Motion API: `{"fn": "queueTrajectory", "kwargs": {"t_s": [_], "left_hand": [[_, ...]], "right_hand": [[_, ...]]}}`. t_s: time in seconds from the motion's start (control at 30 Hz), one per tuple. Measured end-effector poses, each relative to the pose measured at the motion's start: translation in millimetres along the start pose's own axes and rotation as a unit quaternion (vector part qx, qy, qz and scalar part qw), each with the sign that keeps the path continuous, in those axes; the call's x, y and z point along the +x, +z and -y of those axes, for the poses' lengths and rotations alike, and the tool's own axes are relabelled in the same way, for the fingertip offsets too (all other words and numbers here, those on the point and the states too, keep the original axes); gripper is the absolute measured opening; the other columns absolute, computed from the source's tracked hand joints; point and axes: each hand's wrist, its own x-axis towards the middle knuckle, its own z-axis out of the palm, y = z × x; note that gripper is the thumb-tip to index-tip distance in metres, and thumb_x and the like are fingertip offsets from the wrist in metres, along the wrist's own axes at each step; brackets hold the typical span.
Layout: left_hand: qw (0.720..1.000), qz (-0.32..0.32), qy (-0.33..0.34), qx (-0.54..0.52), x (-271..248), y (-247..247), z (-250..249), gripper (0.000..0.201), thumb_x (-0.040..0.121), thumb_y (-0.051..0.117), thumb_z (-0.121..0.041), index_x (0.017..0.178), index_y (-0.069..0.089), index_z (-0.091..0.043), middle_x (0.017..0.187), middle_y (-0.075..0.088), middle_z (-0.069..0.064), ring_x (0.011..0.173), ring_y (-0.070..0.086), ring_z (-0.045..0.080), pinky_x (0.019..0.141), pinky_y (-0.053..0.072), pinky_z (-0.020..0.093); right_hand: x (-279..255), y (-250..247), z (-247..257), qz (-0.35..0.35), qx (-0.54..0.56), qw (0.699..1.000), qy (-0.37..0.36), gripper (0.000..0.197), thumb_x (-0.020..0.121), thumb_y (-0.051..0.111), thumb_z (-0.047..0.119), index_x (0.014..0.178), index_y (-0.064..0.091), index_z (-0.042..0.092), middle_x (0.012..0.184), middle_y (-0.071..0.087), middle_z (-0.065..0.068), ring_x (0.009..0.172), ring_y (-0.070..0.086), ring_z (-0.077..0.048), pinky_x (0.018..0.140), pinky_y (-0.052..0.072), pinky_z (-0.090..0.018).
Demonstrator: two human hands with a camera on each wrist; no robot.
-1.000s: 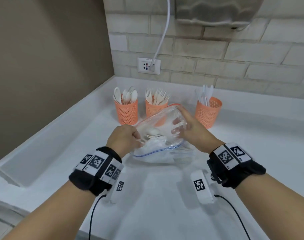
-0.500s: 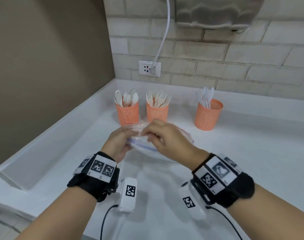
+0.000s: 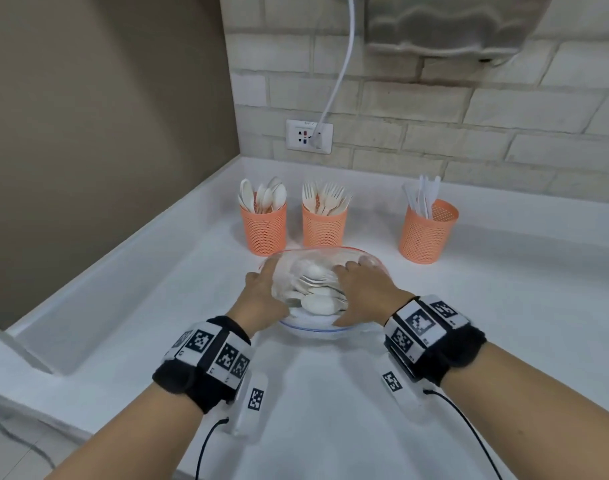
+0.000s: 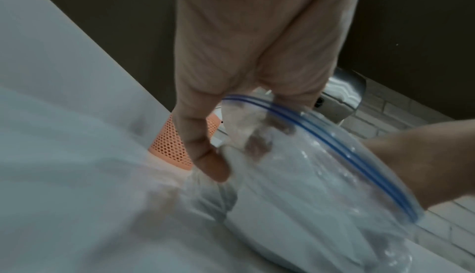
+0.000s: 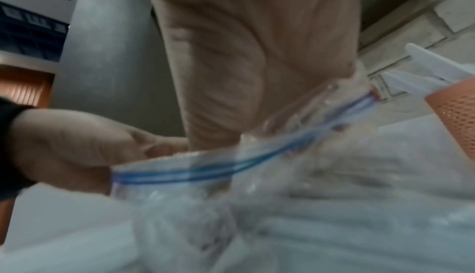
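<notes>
Currently on my feed: one clear zip bag point(image 3: 313, 330) with a blue seal strip, lying on the white counter point(image 3: 331, 393) just in front of the fork cup point(image 3: 324, 228), its mouth spread wide. Contents: white spoons and forks point(image 3: 317, 289), heaped.

Left hand point(image 3: 261, 299) pinches the bag's left wall — thumb outside, fingers inside the plastic. Right hand point(image 3: 365, 292) grips the right rim with its fingers curled in over it, though its wrist view is blurred.

Behind the bag stand orange mesh holders in a row: spoon cup point(image 3: 263, 228) at left, fork cup in the middle, knife cup point(image 3: 426, 235) well apart at right.

On the brick wall — a socket point(image 3: 309, 136) with a white cable point(image 3: 341, 64) plugged in, and a metal housing point(image 3: 445, 26) above.
</notes>
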Motion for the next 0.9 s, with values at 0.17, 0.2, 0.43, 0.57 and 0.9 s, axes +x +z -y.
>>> {"fn": "queueTrajectory", "kwargs": {"t_s": [0.17,0.2,0.43,0.57,0.9], "left_hand": [[0.999,-0.024,0.031,-0.013,5.5,-4.7,-0.1,0.079,0.082,0.059,-0.001,0.144,0.022,-0.034,0.083,0.046,-0.001,0.086,0.052,0.026,0.079,0.045,0.030],[0.999,-0.017,0.036,-0.007,5.9,-5.3,-1.0,0.082,0.080,0.060,0.000,0.144,0.022,-0.035,0.082,0.045,-0.002,0.084,0.052,0.025,0.079,0.046,0.031],[0.995,0.055,0.058,0.059,12.3,-8.2,2.8,0.091,0.078,0.057,0.005,0.148,0.013,-0.033,0.129,0.044,0.006,0.107,0.049,0.023,0.077,0.043,0.025],[0.992,0.077,0.011,0.098,11.9,-12.1,4.2,0.087,0.078,0.057,0.003,0.145,0.018,-0.036,0.124,0.041,0.009,0.095,0.047,0.021,0.078,0.043,0.026],[0.999,-0.039,0.028,0.025,24.3,-22.9,-3.9,0.038,0.072,0.077,-0.015,0.107,0.063,-0.019,0.075,0.048,-0.004,0.076,0.048,0.015,0.066,0.038,0.024]], "right_hand": [[-1.4,13.1,-2.6,-0.044,0.007,0.996,-0.074,0.087,0.074,0.071,0.034,0.142,0.021,0.012,0.137,0.041,-0.006,0.127,0.036,-0.027,0.107,0.028,-0.039],[-1.7,14.9,-2.8,-0.035,-0.006,0.997,-0.075,0.093,0.074,0.070,0.036,0.145,0.014,0.012,0.140,0.037,-0.007,0.130,0.034,-0.028,0.110,0.025,-0.040],[5.1,6.2,-17.8,-0.067,0.102,0.990,-0.075,0.069,0.077,0.068,0.029,0.137,0.037,0.012,0.127,0.055,-0.009,0.118,0.050,-0.027,0.090,0.036,-0.030],[5.1,7.0,-20.2,-0.041,0.121,0.989,-0.076,0.063,0.075,0.066,0.025,0.131,0.039,0.013,0.120,0.058,-0.008,0.107,0.053,-0.026,0.078,0.035,-0.026],[5.0,21.3,-8.7,-0.125,0.096,0.980,-0.121,0.060,0.077,0.066,0.029,0.130,0.041,0.013,0.118,0.062,-0.008,0.107,0.056,-0.028,0.082,0.036,-0.030]]}}
